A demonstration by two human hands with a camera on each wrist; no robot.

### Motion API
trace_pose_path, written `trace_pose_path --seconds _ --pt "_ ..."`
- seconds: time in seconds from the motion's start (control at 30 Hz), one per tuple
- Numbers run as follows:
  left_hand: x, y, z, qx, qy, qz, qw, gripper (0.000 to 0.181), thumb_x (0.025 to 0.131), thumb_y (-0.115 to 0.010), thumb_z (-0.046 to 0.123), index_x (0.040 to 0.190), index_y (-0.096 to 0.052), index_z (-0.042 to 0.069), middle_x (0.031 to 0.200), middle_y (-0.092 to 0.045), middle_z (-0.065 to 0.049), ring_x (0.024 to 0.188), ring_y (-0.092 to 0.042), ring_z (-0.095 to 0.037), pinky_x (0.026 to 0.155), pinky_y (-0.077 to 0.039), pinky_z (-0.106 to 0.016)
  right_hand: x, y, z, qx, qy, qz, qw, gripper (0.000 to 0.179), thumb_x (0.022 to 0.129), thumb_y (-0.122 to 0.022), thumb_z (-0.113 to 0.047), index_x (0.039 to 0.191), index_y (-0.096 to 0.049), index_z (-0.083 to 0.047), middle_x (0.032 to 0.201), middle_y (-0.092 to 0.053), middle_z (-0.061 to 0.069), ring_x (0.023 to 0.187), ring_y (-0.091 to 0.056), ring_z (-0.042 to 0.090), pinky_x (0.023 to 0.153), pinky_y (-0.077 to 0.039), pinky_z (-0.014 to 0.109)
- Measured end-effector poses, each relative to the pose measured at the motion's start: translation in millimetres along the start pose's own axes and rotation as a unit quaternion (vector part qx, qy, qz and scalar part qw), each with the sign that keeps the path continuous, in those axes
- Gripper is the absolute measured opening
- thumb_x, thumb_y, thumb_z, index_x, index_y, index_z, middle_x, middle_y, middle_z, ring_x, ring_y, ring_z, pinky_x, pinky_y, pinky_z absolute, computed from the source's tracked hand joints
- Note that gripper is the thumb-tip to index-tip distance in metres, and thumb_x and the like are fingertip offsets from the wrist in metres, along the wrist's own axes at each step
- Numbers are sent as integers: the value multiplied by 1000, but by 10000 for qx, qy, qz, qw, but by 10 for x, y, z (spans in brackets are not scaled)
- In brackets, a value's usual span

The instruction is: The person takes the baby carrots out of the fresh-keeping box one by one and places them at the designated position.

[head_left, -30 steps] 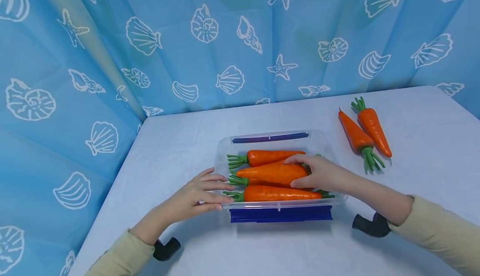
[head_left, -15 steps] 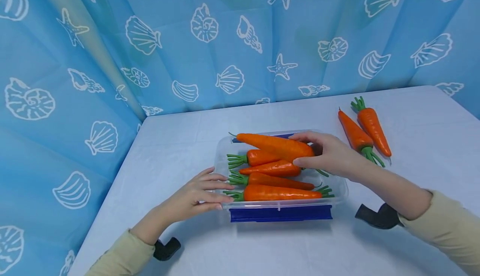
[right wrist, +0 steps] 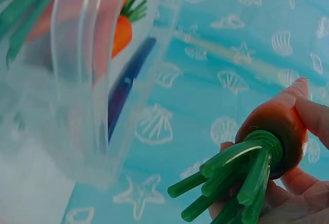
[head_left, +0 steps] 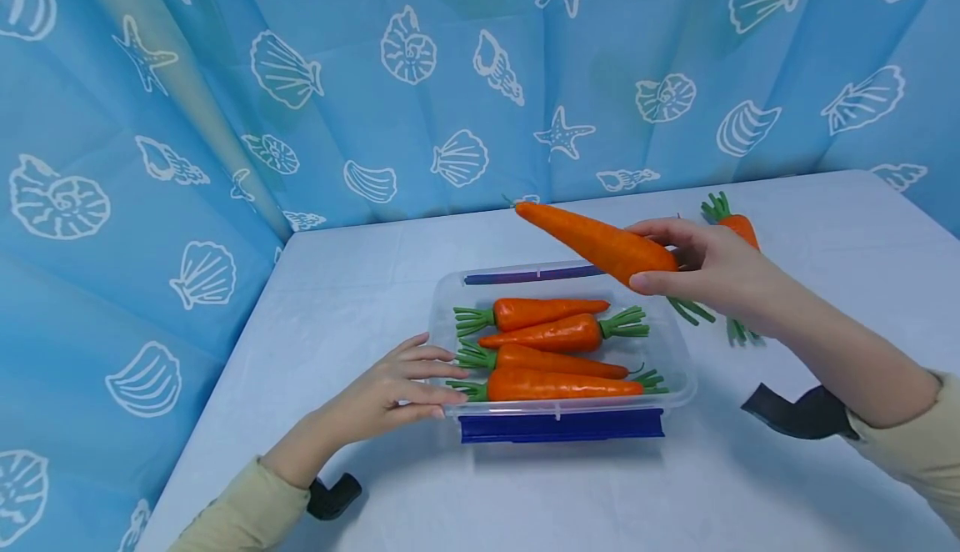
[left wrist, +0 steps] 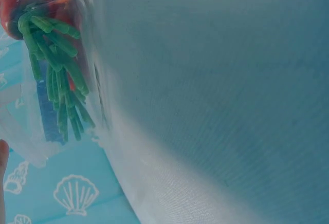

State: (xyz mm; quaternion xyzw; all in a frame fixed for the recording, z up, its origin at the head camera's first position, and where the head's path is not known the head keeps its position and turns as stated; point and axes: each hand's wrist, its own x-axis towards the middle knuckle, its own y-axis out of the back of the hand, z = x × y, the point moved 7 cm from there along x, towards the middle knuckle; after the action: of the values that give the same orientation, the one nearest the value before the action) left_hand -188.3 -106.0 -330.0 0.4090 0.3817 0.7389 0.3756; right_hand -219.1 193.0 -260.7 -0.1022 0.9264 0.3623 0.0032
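My right hand [head_left: 720, 273] holds a carrot [head_left: 596, 239] by its thick end, above the far right part of a clear plastic box [head_left: 678, 368]. The carrot's thin tip points up and to the left; in the right wrist view its green stems [right wrist: 247, 167] hang toward the camera. Several carrots lie in the box, among them a front carrot [head_left: 555, 386] and a back carrot [head_left: 543, 313]. My left hand [head_left: 405, 383] rests with extended fingers against the box's left rim. In the left wrist view, green carrot stems [left wrist: 59, 64] show through the box wall.
Two more carrots lie on the white-covered table [head_left: 360, 285] at the right: one far carrot [head_left: 738, 225] is partly covered by my right hand, the other mostly hidden. Blue clips [head_left: 562, 428] line the box's front and back. A blue shell-patterned curtain [head_left: 480, 77] hangs behind.
My right hand has lifted the carrot out of the box and carried it up and to the right. The left hand has stayed at the box's rim.
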Motion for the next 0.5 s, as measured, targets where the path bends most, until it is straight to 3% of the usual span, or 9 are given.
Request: trace_pose_path --seconds 0.17,0.33,0.5 --pt "-5 -6 -8 -27 37 29 10000 30 91 -52 34 109 -69 16 116 -64 -5 117 -50 -26 105 -26 -56 9 196 166 130 -216 156 9996 66 86 -60 -40 140 -34 -12 127 -46 21 107 -47 32 73 -49 26" --pt "-6 -6 -5 22 19 47 10000 32 91 -51 35 108 -69 16 116 -64 -4 116 -50 -26 104 -27 -55 -13 369 367 -29 -527 432 9977 69 88 -57 -44 141 -29 -10 129 -41 25 109 -42 37 80 -49 46" --pt "-3 5 3 -41 61 39 10000 36 92 -47 39 108 -69 16 116 -64 -4 116 -51 -26 105 -26 -55 -56 532 549 -30 -676 744 9949 75 88 -54 -47 143 -24 -6 133 -36 28 112 -38 42 88 -39 63"
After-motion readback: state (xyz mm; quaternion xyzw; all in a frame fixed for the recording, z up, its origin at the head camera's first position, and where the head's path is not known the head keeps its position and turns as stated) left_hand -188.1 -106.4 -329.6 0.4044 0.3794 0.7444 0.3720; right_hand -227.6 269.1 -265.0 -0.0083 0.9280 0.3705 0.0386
